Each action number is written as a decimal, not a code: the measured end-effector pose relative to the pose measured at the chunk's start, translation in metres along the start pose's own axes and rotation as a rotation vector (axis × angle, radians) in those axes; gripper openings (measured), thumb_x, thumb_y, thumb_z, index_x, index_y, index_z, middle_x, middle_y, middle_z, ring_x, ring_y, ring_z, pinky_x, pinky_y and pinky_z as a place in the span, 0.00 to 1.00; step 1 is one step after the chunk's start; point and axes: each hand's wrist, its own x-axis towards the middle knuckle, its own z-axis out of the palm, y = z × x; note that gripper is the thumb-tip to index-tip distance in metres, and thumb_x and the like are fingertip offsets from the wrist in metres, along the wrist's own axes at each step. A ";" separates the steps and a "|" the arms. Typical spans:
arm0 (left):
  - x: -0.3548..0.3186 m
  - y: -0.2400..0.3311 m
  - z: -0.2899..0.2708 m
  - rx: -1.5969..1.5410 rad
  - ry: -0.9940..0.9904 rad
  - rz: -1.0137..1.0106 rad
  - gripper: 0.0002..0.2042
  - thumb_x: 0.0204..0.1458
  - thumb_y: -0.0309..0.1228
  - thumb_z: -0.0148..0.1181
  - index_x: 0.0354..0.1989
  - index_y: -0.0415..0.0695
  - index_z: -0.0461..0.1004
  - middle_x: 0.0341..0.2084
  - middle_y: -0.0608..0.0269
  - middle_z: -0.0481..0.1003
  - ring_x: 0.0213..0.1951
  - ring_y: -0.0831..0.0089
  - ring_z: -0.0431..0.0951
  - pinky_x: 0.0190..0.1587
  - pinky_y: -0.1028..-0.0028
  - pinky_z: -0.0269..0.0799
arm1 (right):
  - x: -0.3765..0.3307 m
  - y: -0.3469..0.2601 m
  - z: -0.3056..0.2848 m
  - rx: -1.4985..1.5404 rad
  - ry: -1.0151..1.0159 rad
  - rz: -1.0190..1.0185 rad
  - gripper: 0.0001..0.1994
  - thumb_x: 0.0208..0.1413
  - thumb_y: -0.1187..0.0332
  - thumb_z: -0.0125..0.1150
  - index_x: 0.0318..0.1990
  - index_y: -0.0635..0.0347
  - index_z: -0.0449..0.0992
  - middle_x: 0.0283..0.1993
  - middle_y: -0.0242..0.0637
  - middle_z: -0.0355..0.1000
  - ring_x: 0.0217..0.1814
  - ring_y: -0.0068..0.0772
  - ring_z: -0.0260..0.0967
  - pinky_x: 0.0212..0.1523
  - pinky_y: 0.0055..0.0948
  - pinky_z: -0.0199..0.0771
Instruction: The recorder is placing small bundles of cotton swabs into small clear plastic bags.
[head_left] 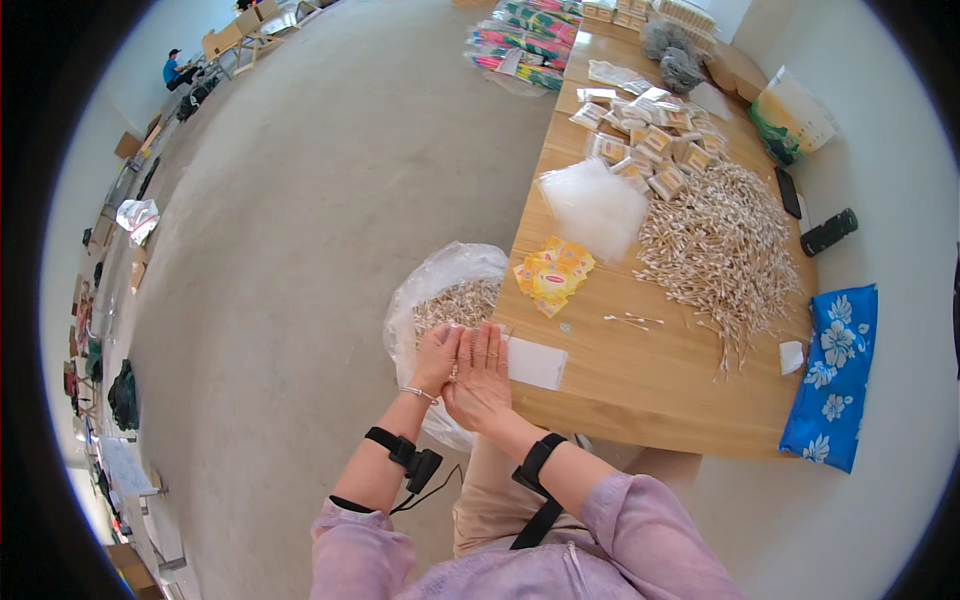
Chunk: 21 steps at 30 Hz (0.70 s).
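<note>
Your left hand (437, 358) and right hand (480, 378) press together, fingers flat and extended, at the near left table (640, 390) edge; any content between them is hidden. A clear swab bag (440, 300) sits just beyond; a white sheet (537, 362) lies right.

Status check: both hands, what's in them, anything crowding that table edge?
Left hand and right hand pressed together at table edge; contents hidden. White packet beside right hand. Bag of cotton swabs just beyond.
</note>
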 end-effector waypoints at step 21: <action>0.000 0.001 -0.009 0.136 -0.023 0.004 0.11 0.58 0.36 0.55 0.33 0.40 0.74 0.25 0.73 0.72 0.28 0.85 0.68 0.31 0.80 0.65 | 0.090 0.151 -0.077 0.395 0.356 0.378 0.21 0.46 0.63 0.66 0.48 0.56 0.70 0.52 0.40 0.66 0.58 0.48 0.59 0.54 0.37 0.63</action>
